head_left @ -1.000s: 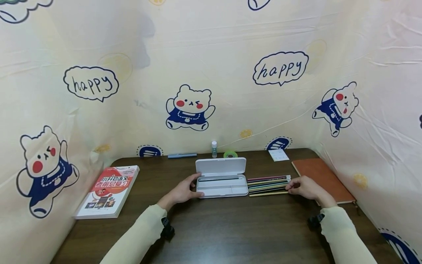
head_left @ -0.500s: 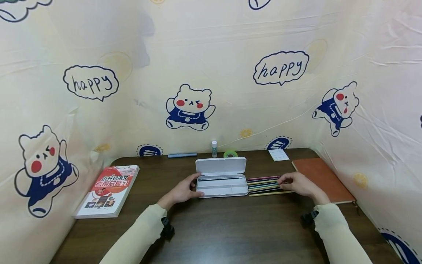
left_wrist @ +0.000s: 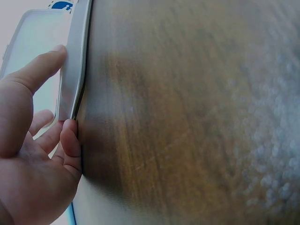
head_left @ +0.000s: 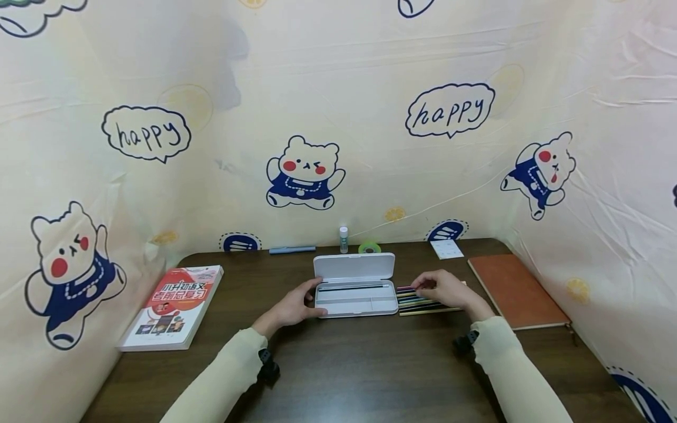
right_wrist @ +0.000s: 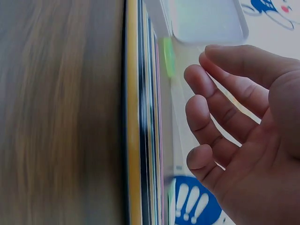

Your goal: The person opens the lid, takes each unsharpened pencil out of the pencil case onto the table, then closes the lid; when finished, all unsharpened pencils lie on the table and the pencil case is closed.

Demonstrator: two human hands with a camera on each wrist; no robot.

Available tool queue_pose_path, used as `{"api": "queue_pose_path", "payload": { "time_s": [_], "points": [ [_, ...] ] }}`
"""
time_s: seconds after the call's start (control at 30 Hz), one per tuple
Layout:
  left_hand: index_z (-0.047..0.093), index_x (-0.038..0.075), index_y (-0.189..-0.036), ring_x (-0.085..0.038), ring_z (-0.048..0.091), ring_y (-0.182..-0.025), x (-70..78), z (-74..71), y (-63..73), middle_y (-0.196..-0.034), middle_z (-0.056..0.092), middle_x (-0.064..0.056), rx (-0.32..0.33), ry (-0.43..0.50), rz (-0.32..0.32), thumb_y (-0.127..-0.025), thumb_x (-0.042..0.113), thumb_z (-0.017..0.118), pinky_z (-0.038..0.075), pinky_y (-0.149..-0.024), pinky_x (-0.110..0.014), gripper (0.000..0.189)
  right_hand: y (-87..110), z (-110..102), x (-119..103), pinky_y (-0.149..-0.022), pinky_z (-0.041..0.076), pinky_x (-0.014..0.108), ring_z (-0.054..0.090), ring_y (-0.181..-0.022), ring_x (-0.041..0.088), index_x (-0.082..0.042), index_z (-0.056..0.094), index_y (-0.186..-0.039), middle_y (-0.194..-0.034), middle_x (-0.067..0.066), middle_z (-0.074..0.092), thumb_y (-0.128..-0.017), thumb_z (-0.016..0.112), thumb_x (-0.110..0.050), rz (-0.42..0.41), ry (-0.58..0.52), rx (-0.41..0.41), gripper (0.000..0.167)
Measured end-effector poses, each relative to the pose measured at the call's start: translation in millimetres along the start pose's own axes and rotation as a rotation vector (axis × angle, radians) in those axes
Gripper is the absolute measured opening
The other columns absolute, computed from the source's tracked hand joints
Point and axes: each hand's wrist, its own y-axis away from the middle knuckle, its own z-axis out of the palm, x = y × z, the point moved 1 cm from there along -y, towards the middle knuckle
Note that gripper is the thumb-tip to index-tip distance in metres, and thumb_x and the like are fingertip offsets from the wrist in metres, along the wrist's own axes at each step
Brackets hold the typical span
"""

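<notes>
A white pencil case [head_left: 355,299] lies with its lid raised on the dark wooden table, a dark pencil [head_left: 351,287] along its rear slot. My left hand [head_left: 288,306] holds the case's left end, thumb at the front edge and fingers at the side; the left wrist view shows the thumb [left_wrist: 44,68] on the case wall. Several coloured pencils [head_left: 423,305] lie side by side just right of the case. Over their left part hovers my right hand [head_left: 446,291]. In the right wrist view its fingers [right_wrist: 199,112] are loosely bent, with nothing between them.
Along the back edge are a blue pen [head_left: 292,249], a glue stick [head_left: 344,239], green tape [head_left: 369,248] and a white card [head_left: 446,248]. A book [head_left: 171,308] lies at the left, a brown notebook [head_left: 520,291] at the right. A printed cloth encloses the table.
My right hand has moved left along the pencils, from their right ends toward the case, and now hovers over them. My left hand and the case have stayed put.
</notes>
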Motion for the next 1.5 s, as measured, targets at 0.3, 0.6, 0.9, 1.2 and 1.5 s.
{"api": "queue_pose_path", "payload": {
  "time_s": [0.3,0.6,0.9,1.2,1.5],
  "points": [
    [0.036,0.022,-0.155,-0.022,0.053,-0.116,-0.5,0.0,0.0,-0.149,0.047,-0.007,-0.002,0.006,0.001,-0.081,0.039,0.083,0.046,-0.096,-0.043,0.089,-22.9,21.0,-24.3,-0.08,0.051,0.031,0.061,-0.088,0.013,-0.011,0.073,-0.109,-0.099,0.0,0.072,-0.093,0.069,-0.014,-0.042,-0.011,-0.049,0.016],
    [0.037,0.021,-0.155,-0.021,0.053,-0.115,0.1,-0.7,0.2,-0.146,0.05,-0.007,0.003,-0.009,0.005,-0.082,0.039,0.083,0.046,-0.095,-0.043,0.088,-38.9,36.4,-36.6,-0.069,0.044,0.028,0.053,-0.079,0.014,-0.01,0.072,-0.115,-0.096,0.002,0.07,-0.093,0.069,-0.012,-0.036,0.021,-0.074,0.022],
    [0.036,0.022,-0.155,-0.022,0.053,-0.113,1.1,-2.0,0.1,-0.142,0.051,-0.009,-0.003,-0.025,0.002,-0.082,0.038,0.082,0.046,-0.095,-0.042,0.087,-47.2,46.5,-37.2,-0.07,0.043,0.03,0.052,-0.078,0.015,-0.016,0.073,-0.118,-0.101,0.001,0.07,-0.092,0.07,-0.016,0.045,0.049,-0.089,0.026],
    [0.037,0.022,-0.155,-0.022,0.053,-0.113,0.3,-2.4,-0.6,-0.142,0.052,-0.009,0.005,-0.03,0.004,-0.082,0.039,0.082,0.046,-0.094,-0.041,0.088,-50.9,49.6,-43.7,-0.093,0.05,0.046,0.062,-0.1,0.02,-0.014,0.074,-0.113,-0.116,0.005,0.072,-0.092,0.071,-0.015,0.031,0.087,-0.071,0.021],
    [0.037,0.022,-0.155,-0.021,0.053,-0.113,0.3,-0.9,-0.1,-0.143,0.051,-0.008,0.007,-0.019,-0.002,-0.083,0.039,0.082,0.045,-0.095,-0.042,0.087,-52.1,55.9,-45.8,-0.094,0.049,0.044,0.06,-0.099,0.016,-0.019,0.077,-0.103,-0.112,0.0,0.071,-0.092,0.071,-0.013,0.057,0.111,-0.125,0.015]
  ]
}}
